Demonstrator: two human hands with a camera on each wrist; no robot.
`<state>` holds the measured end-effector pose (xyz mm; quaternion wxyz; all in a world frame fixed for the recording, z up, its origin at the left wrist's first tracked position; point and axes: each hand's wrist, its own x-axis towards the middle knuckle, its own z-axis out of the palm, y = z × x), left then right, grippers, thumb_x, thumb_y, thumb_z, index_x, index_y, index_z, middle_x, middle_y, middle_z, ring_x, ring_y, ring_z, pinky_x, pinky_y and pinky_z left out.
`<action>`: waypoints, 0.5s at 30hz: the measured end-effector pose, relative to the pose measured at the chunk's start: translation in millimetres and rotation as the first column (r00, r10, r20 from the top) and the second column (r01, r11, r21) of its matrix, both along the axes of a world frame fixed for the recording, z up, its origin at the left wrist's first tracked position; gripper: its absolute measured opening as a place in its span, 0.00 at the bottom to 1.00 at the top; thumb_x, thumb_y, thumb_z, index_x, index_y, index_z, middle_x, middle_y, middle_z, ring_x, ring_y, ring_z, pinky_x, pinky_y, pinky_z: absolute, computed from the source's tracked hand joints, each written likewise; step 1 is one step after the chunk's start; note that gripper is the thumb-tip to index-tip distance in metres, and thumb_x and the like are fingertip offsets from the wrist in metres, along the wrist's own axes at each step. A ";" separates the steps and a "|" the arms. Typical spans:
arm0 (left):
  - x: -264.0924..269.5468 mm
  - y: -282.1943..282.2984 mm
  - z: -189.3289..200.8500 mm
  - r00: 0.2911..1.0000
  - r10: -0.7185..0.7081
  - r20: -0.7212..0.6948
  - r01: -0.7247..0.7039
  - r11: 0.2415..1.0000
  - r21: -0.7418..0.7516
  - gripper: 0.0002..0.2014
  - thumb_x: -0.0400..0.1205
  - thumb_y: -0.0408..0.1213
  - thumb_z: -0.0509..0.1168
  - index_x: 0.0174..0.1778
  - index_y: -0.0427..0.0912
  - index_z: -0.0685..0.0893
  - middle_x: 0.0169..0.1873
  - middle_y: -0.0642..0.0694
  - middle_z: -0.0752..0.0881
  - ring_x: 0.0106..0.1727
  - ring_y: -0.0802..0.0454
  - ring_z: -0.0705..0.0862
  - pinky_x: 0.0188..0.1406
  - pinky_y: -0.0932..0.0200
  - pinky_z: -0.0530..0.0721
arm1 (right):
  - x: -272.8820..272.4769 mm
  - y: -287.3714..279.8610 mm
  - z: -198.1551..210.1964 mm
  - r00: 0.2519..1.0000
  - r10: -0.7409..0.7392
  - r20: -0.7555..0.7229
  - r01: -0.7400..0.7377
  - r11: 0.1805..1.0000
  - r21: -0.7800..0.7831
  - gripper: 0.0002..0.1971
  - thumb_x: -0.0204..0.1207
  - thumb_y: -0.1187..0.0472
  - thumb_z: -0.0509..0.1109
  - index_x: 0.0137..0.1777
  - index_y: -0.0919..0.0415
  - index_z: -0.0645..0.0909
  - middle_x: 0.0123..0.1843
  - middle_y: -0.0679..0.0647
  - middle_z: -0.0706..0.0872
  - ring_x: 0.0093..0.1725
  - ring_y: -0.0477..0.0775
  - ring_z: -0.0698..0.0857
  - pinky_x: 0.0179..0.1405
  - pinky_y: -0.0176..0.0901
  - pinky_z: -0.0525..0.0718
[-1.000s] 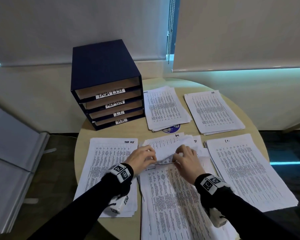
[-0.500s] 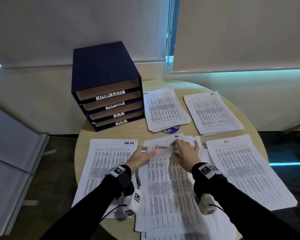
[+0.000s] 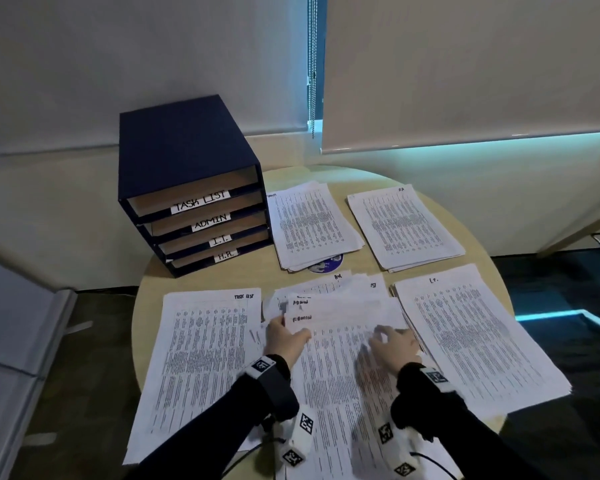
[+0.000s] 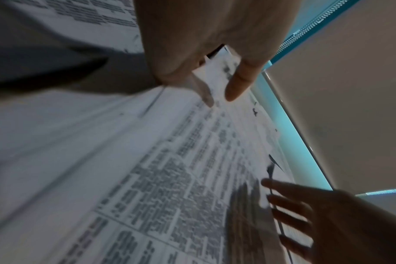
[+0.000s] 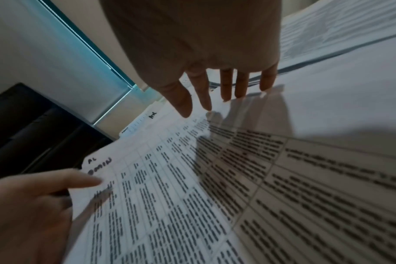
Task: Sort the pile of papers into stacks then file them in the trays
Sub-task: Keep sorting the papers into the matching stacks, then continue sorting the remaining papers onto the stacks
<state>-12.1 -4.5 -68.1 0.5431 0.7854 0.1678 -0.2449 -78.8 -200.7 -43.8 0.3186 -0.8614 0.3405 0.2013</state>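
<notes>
On the round table (image 3: 440, 188) the unsorted pile of papers (image 3: 340, 375) lies in the middle near the front edge, its top sheets fanned out with "ADMIN" handwritten at their left corners. The left hand (image 3: 286, 337) pinches the upper left corner of the top sheets between thumb and fingers — the right hand (image 3: 392, 344) is spread wide, fingers straight and hovering over or touching the page, holding nothing. Around the pile sit four sorted stacks: the task list stack (image 3: 201, 362) to the left, the I.T. stack (image 3: 471, 337) to the right, two more behind. The navy tray unit (image 3: 184, 174), labelled TASK LIST, ADMIN, I.T. and H.R., stands at the table's back left.
</notes>
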 end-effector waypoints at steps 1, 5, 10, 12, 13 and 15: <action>-0.5 -3.9 1.7 0.999 -0.043 -0.009 0.044 0.997 0.056 0.32 0.77 0.38 0.69 0.76 0.45 0.63 0.73 0.43 0.69 0.71 0.43 0.74 0.73 0.48 0.72 | 1.2 1.2 0.4 1.000 0.005 0.014 -0.005 1.000 0.003 0.24 0.81 0.53 0.59 0.77 0.49 0.67 0.75 0.63 0.61 0.74 0.65 0.63 0.74 0.59 0.64; 3.8 -5.2 28.7 0.979 -0.154 0.132 0.140 0.984 0.111 0.33 0.79 0.45 0.68 0.78 0.52 0.62 0.66 0.51 0.74 0.68 0.43 0.77 0.70 0.42 0.77 | 1.0 -13.4 6.7 0.985 -0.067 0.160 0.072 0.997 -0.024 0.40 0.74 0.52 0.72 0.81 0.55 0.55 0.76 0.65 0.63 0.73 0.66 0.67 0.71 0.63 0.70; 18.7 4.7 99.6 0.956 -0.134 0.261 0.206 0.940 -0.272 0.16 0.80 0.40 0.69 0.62 0.58 0.78 0.60 0.60 0.82 0.62 0.53 0.83 0.69 0.42 0.78 | 10.3 -39.6 57.3 0.845 -0.405 0.349 0.044 0.703 0.710 0.18 0.65 0.71 0.78 0.55 0.65 0.82 0.54 0.59 0.89 0.55 0.56 0.85 0.57 0.45 0.81; 23.2 4.3 125.6 0.936 -0.042 0.350 0.145 0.951 -0.274 0.13 0.82 0.39 0.67 0.62 0.51 0.80 0.60 0.53 0.85 0.62 0.54 0.83 0.69 0.43 0.79 | 17.3 -43.2 82.9 0.858 -0.361 0.365 -0.091 0.592 0.800 0.22 0.61 0.64 0.81 0.56 0.68 0.84 0.55 0.59 0.90 0.60 0.58 0.85 0.61 0.47 0.80; 23.5 2.5 134.3 0.918 0.011 0.397 0.108 0.955 -0.276 0.13 0.83 0.38 0.65 0.64 0.48 0.79 0.61 0.52 0.84 0.62 0.56 0.83 0.68 0.49 0.80 | 22.1 -43.0 92.5 0.848 -0.359 0.390 -0.132 0.570 0.811 0.27 0.58 0.61 0.84 0.57 0.70 0.84 0.58 0.61 0.89 0.61 0.60 0.86 0.62 0.51 0.81; 13.1 -5.8 153.8 0.868 0.086 0.488 0.069 0.955 -0.290 0.17 0.87 0.36 0.59 0.73 0.45 0.71 0.63 0.60 0.76 0.59 0.70 0.78 0.59 0.74 0.78 | 28.2 -34.2 111.3 0.807 -0.413 0.423 -0.171 0.521 0.836 0.21 0.63 0.65 0.79 0.56 0.71 0.84 0.59 0.64 0.88 0.58 0.62 0.87 0.61 0.58 0.84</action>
